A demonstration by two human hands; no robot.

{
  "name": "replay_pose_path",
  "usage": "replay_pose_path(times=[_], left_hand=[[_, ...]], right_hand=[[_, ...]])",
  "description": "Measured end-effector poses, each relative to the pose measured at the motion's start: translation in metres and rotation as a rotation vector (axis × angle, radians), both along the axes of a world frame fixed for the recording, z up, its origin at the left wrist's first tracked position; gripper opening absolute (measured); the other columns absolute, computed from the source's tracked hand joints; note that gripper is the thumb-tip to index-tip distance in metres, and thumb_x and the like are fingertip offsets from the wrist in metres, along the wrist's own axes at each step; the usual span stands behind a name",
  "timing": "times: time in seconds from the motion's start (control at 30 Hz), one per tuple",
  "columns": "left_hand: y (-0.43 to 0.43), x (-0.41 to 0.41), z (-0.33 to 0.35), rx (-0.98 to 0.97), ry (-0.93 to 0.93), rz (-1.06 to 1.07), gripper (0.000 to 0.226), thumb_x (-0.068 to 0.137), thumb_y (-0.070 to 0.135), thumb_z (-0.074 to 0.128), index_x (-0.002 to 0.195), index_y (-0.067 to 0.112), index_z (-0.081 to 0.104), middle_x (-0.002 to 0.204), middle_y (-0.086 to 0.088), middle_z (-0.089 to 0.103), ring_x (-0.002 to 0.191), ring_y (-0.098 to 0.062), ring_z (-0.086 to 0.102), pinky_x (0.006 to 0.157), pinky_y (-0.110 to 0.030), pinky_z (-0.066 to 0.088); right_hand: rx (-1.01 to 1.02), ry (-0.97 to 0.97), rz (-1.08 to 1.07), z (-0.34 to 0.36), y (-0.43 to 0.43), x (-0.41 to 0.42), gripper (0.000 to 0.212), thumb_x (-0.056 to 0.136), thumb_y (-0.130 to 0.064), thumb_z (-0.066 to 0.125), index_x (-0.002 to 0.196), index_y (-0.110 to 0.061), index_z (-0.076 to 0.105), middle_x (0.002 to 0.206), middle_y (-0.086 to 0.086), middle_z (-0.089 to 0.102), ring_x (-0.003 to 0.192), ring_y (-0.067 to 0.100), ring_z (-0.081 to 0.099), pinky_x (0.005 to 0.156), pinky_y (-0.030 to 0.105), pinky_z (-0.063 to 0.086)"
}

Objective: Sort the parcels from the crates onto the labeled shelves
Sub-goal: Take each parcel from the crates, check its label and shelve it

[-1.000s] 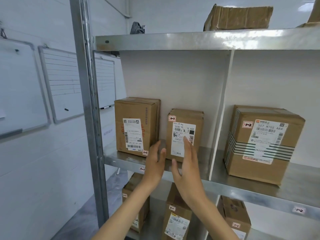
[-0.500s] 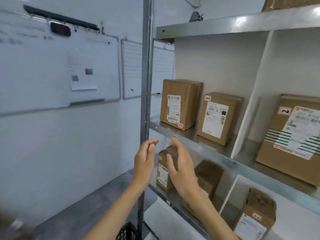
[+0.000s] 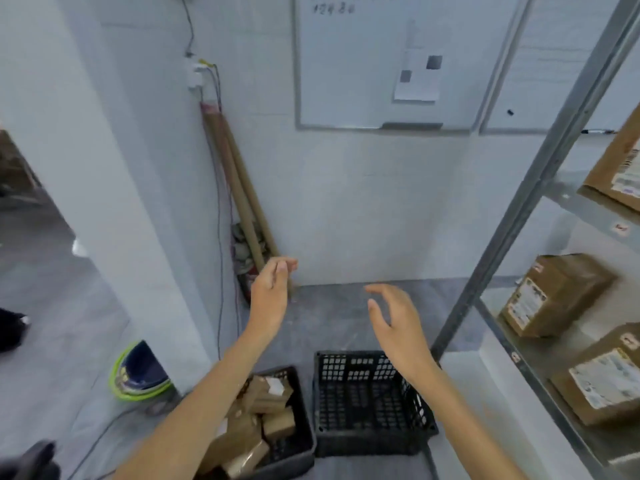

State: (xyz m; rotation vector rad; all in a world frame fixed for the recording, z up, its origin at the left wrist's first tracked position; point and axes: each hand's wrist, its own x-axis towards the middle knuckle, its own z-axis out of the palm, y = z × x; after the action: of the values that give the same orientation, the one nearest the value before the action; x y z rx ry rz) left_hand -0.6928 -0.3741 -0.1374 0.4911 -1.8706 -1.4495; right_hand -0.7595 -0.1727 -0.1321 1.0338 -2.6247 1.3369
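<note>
On the floor a black crate (parcels inside) stood beneath our left hand, a second crate beneath our right hand; shelves further right bore boxes.

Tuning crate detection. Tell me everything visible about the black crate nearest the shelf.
The crate looks like black plastic: rectangular, open-topped, with lattice walls and a lattice bottom. It stands upright on the grey floor, close beside the other crate, which holds parcels; whether the two touch cannot be told. No parcel shows inside it. The shelf post comes down by its far corner. The right forearm crosses in front of one corner in this view.
</note>
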Motion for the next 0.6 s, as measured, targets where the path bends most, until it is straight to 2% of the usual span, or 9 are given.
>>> replay_pose_path(times=[0.13, 0.27, 0.3, 0.47, 0.53, 0.6], left_hand=[[-0.054, 0.057, -0.026, 0.015, -0.049, 0.119, 0.029, 0.102, 0.017, 0.035, 0.095, 0.016, 0.063, 0.094, 0.004, 0.065, 0.092, -0.008, 0.06, 0.082, -0.009, 0.043], [-0.099, 0.1, -0.056, 0.056, -0.153, 0.222, 0.03, 0.102, 0.019, 0.035, 0.096, 0.013, 0.063, 0.1, -0.007, 0.068, 0.095, -0.016, 0.06, 0.086, -0.026, 0.044], [-0.11, 0.109, -0.063, 0.061, -0.172, 0.233, 0.03, 0.102, 0.019, 0.035, 0.096, 0.011, 0.063, 0.1, -0.008, 0.068, 0.094, -0.017, 0.06, 0.085, -0.027, 0.043], [-0.159, 0.15, -0.102, 0.093, -0.258, 0.253, 0.027, 0.101, 0.017, 0.036, 0.094, 0.011, 0.062, 0.091, -0.001, 0.065, 0.086, -0.008, 0.06, 0.076, -0.007, 0.042], [-0.179, 0.164, -0.12, 0.135, -0.297, 0.249, 0.026, 0.101, 0.016, 0.037, 0.093, 0.012, 0.062, 0.089, 0.002, 0.064, 0.087, -0.013, 0.06, 0.083, -0.019, 0.046], [-0.198, 0.175, -0.138, 0.193, -0.338, 0.243, 0.025, 0.101, 0.015, 0.038, 0.092, 0.012, 0.062, 0.086, 0.002, 0.062, 0.084, -0.019, 0.059, 0.079, -0.038, 0.048]], right_hand=[[0.107, -0.065, 0.132, -0.026, -0.042, 0.022, 0.023, 0.099, -0.024, 0.044, 0.118, -0.026, 0.057, 0.116, -0.016, 0.051, 0.116, 0.0, 0.037, 0.096, 0.014, 0.025], [0.193, -0.152, 0.209, -0.052, -0.084, 0.037, 0.022, 0.099, -0.024, 0.043, 0.116, -0.025, 0.058, 0.119, -0.012, 0.055, 0.119, 0.005, 0.041, 0.097, 0.018, 0.029], [0.212, -0.165, 0.223, -0.059, -0.096, 0.04, 0.023, 0.099, -0.023, 0.044, 0.116, -0.024, 0.058, 0.121, -0.011, 0.056, 0.119, 0.006, 0.043, 0.097, 0.019, 0.03], [0.335, -0.285, 0.247, -0.095, -0.149, 0.061, 0.021, 0.099, -0.018, 0.046, 0.114, -0.019, 0.061, 0.121, -0.006, 0.059, 0.117, 0.011, 0.049, 0.1, 0.028, 0.04], [0.359, -0.348, 0.243, -0.112, -0.167, 0.07, 0.021, 0.098, -0.016, 0.047, 0.112, -0.018, 0.062, 0.117, -0.005, 0.061, 0.114, 0.011, 0.052, 0.096, 0.024, 0.04], [0.357, -0.418, 0.228, -0.129, -0.183, 0.076, 0.02, 0.098, -0.014, 0.048, 0.109, -0.017, 0.064, 0.11, -0.006, 0.062, 0.109, 0.01, 0.055, 0.089, 0.019, 0.039]])
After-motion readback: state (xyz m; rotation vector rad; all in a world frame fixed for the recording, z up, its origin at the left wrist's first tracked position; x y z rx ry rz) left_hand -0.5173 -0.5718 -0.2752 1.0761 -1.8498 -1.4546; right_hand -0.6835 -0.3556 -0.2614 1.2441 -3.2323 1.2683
